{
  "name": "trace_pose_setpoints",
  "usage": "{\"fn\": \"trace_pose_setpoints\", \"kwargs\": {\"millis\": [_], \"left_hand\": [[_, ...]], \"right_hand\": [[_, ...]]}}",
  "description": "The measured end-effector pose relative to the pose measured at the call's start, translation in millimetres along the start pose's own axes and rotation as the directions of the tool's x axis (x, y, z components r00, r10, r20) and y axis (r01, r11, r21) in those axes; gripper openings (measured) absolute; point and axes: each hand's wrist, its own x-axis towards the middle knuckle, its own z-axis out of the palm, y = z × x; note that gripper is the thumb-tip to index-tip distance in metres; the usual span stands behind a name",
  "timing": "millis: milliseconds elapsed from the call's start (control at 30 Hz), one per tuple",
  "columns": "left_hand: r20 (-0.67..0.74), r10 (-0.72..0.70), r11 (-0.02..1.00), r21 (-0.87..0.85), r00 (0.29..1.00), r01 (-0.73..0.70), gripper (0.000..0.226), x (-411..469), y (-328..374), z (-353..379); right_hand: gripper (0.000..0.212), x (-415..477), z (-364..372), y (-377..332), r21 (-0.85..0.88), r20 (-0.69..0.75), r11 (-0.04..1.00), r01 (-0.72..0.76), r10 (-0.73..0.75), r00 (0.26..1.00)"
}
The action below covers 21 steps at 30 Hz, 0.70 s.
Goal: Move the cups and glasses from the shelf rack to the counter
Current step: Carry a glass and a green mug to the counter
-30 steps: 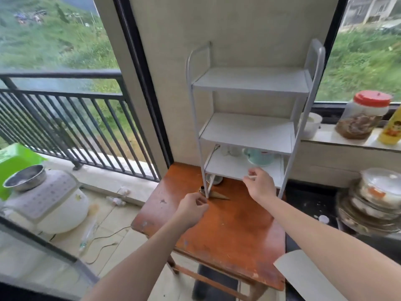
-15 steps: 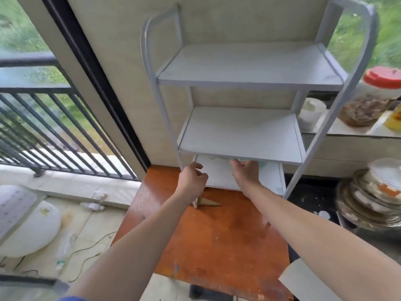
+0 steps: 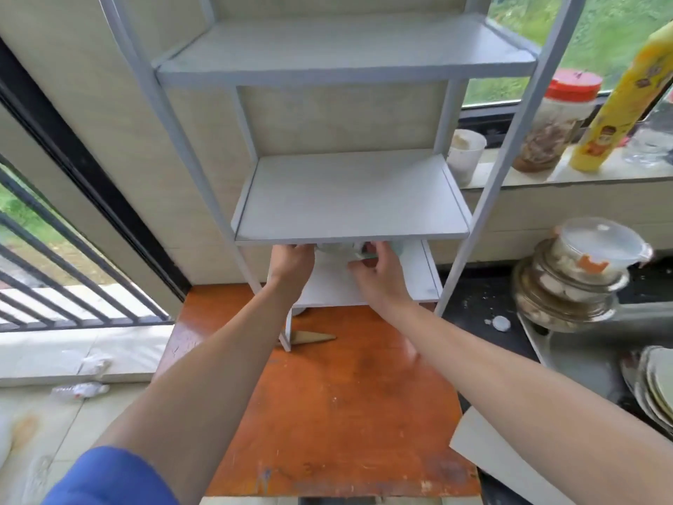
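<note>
Head view: we have both hands under the middle board of the rack (image 3: 349, 198), reaching into its lowest tier. Our left hand (image 3: 291, 266) is tucked up at the shelf edge with its fingers hidden, so we cannot tell whether it grips anything. Our right hand (image 3: 378, 277) is half curled, thumb and fingers (image 3: 371, 247) narrowed around a pale, clear-looking glass (image 3: 337, 249), and appears to touch it, though the board hides most of the contact. A greenish cup (image 3: 397, 247) peeks out just beside that hand, at the back of the same tier. The upper two tiers are bare.

We judge the glass to be light, rigid, smooth and breakable, so it may slip from a loose pinch and chip against the board above. The headroom looks tight, so we would take it around the body from the side, not by the rim, and draw it forward level before lifting. The cup, if ceramic, would be a little heavier; whether it has a handle is hidden. The dark counter (image 3: 469, 293) lies to the right, beside the orange table (image 3: 346, 413) under the rack.
</note>
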Motion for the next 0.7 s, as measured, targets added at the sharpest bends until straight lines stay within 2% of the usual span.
{"fn": "trace_pose_setpoints", "kwargs": {"millis": [67, 133, 233, 400, 567, 700], "left_hand": [[-0.003, 0.075, 0.995, -0.065, 0.997, -0.075, 0.018, -1, -2, 4], [0.007, 0.098, 0.992, -0.084, 0.995, -0.097, 0.018, -4, -5, 7], [0.045, 0.091, 0.992, -0.093, 0.995, -0.086, 0.018, -13, -10, 10], [0.054, 0.049, 0.987, -0.153, 0.997, -0.040, 0.015, -31, -13, 7], [0.025, -0.050, 0.976, -0.210, 0.998, 0.054, 0.045, -67, -12, -8], [0.056, -0.086, 0.974, -0.207, 0.995, 0.096, 0.046, -99, -14, -26]], "right_hand": [[0.018, -1, -4, 5, 0.015, -0.026, 0.999, 0.035, -0.034, 0.999], [0.020, -3, -6, 8, 0.013, -0.062, 1.000, 0.024, -0.023, 0.998], [0.027, -6, -10, 12, 0.010, -0.119, 1.000, 0.007, -0.006, 0.993], [0.021, -22, -19, 12, 0.110, -0.182, 0.994, 0.016, 0.004, 0.983], [0.031, -53, -30, 2, 0.097, -0.179, 0.991, -0.090, 0.106, 0.978], [0.040, -96, -41, -1, 0.116, -0.161, 0.983, -0.142, 0.160, 0.974]]}}
